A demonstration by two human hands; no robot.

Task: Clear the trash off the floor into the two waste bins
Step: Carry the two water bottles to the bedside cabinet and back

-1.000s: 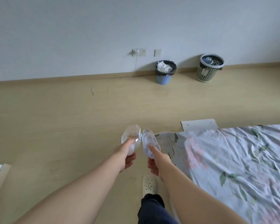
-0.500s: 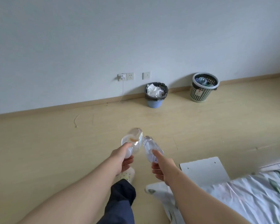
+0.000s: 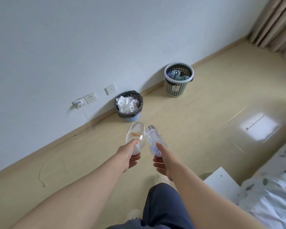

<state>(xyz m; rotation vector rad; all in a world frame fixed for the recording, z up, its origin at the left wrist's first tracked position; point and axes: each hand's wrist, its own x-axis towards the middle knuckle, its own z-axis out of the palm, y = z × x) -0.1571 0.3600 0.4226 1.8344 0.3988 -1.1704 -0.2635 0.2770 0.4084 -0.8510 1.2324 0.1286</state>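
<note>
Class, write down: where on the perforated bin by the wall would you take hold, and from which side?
Probably the thick rim of the perforated bin, reached from above on the room side: it stands upright and open, and the wall blocks its back.

A bedroom in a home.
A bed (image 3: 271,200) with a leaf-printed sheet fills the near right corner. Beige curtains (image 3: 277,25) hang to the floor at the far right, and pale wood-look flooring (image 3: 196,129) meets a plain white wall (image 3: 106,38) along a skirting board. Low on that wall sit household sockets (image 3: 89,97), with a charger (image 3: 78,103) plugged in and its cable (image 3: 86,115) trailing down. A lined blue bin (image 3: 130,119) of crumpled paper and a perforated bin (image 3: 176,90) of bottles stand by the wall.
</note>
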